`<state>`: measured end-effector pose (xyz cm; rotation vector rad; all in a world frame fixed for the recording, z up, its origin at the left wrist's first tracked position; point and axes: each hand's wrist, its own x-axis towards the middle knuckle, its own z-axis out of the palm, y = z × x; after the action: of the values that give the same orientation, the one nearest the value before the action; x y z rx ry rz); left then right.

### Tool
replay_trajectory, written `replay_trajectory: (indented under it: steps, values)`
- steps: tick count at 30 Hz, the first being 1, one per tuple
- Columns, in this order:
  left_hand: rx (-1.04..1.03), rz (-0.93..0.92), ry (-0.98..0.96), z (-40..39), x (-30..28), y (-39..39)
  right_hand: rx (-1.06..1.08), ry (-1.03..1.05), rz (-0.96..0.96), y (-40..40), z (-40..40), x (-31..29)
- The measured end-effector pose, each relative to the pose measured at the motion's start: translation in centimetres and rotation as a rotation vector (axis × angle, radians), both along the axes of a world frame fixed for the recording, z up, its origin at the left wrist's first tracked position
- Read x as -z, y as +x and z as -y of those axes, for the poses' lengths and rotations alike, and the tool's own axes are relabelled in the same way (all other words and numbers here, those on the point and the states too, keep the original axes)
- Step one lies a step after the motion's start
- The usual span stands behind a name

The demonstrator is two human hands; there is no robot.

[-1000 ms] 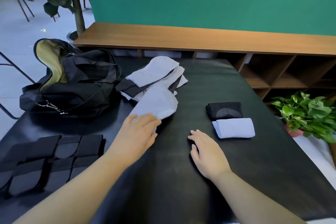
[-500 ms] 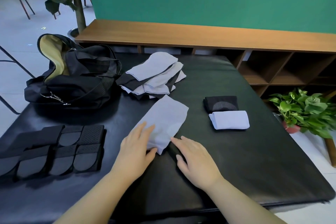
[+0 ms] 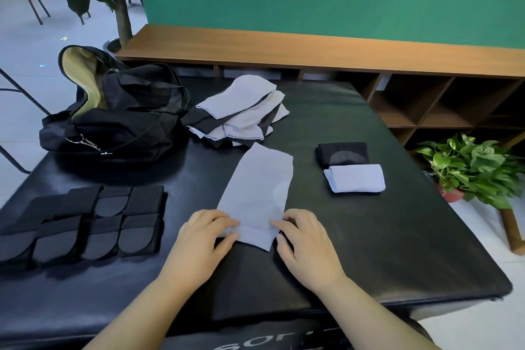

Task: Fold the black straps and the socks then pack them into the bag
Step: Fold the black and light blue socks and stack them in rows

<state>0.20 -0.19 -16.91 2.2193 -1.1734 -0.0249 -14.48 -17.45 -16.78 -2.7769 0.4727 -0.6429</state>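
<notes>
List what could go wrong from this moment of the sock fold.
1. The light sock lies askew; folding from the cuff that both hands pinch may leave it lopsided.
2. Its toe end lies close to the unfolded sock pile and might drag a sock along.

Black straps (image 3: 71, 224) run off the left edge.

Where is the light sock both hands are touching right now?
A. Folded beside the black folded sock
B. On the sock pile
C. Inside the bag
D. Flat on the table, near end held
D: the light sock lies spread flat on the table, with the left hand and right hand pinching its near end.
</notes>
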Motion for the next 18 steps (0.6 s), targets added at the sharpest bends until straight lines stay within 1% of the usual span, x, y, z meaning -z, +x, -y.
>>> replay_trajectory:
  steps: [3, 9, 13, 16, 18]
  values:
    - [0.032, 0.031, -0.025, -0.3, 0.1, -0.4, 0.001, -0.004, 0.020, -0.2, -0.3, 0.2]
    - [0.129, 0.079, -0.010, -0.4, -0.1, -1.2, -0.042, 0.099, -0.032, -0.7, -0.8, 0.0]
    - [0.147, 0.069, -0.004, -0.3, -0.3, -2.0, -0.069, 0.076, 0.010, -0.7, -0.7, -0.2]
    - [0.143, 0.052, 0.083, -0.4, -0.1, -2.1, -0.150, 0.080, 0.003, -0.6, -0.7, -0.1]
    - [0.148, 0.073, 0.196, -0.4, 0.0, -2.1, -0.202, 0.095, -0.067, -0.3, -0.7, -0.2]
